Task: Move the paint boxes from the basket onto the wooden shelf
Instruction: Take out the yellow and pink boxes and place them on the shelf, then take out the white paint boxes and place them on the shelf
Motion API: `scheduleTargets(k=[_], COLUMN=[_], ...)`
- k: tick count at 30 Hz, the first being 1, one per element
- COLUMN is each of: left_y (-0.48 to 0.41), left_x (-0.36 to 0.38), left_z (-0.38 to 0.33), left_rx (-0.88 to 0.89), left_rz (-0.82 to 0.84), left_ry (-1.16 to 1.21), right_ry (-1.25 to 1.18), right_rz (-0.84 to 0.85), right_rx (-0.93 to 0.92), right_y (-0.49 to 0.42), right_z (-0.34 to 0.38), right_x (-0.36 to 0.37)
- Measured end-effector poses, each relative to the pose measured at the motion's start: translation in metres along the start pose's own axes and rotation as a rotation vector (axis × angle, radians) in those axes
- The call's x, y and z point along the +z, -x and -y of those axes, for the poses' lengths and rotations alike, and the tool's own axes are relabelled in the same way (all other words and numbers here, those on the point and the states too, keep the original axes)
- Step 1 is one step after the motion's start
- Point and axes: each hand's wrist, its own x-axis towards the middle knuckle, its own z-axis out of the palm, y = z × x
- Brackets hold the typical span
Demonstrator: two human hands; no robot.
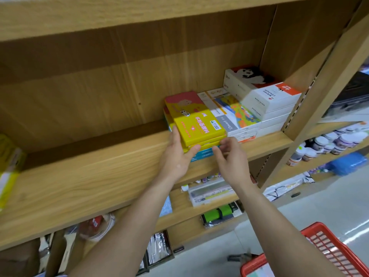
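Open shelf to the left, boxes crowding the right.

The wooden shelf (pixel 83 176) lies bare from the yellow paint-box stack (pixel 196 124) leftward to a blurred yellow package (pixel 8 166) at the far edge, with tall clearance under the upper board (pixel 119 15). To the right, the colourful boxes (pixel 237 114) and the white watercolour boxes (pixel 265 96) fill the space up to the side panel (pixel 295 48). Both hands (pixel 177 156) sit at the stack's front.
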Motion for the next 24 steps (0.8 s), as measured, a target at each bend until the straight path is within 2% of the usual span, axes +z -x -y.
scheduleTargets(k=[4, 8, 11, 13, 15, 18, 24], left_y=[0.001, 0.024, 0.064, 0.094, 0.116, 0.132, 0.152], left_x=[0.003, -0.013, -0.027, -0.026, -0.010, 0.037, 0.176], left_z=[-0.002, -0.003, -0.007, -0.011, -0.014, -0.018, -0.014], left_rx=[-0.042, -0.061, 0.034, 0.133, 0.168, 0.189, 0.198], left_rz=[0.002, -0.014, -0.154, -0.188, -0.065, 0.247, 0.746], left_ry=[-0.017, 0.048, -0.022, -0.025, -0.029, -0.097, -0.374], right_ry=[0.005, 0.059, 0.121, 0.174, 0.232, 0.334, 0.424], right_rz=[0.011, 0.120, 0.124, 0.099, 0.073, 0.045, 0.001], right_rx=[0.018, -0.030, -0.034, -0.033, -0.010, 0.108, 0.524], right_y=[-0.003, 0.014, 0.031, 0.044, 0.060, 0.090, 0.190], right_z=[0.002, -0.001, -0.011, -0.026, -0.047, -0.094, -0.209], right_x=[0.000, -0.014, -0.035, -0.052, -0.071, -0.101, -0.167])
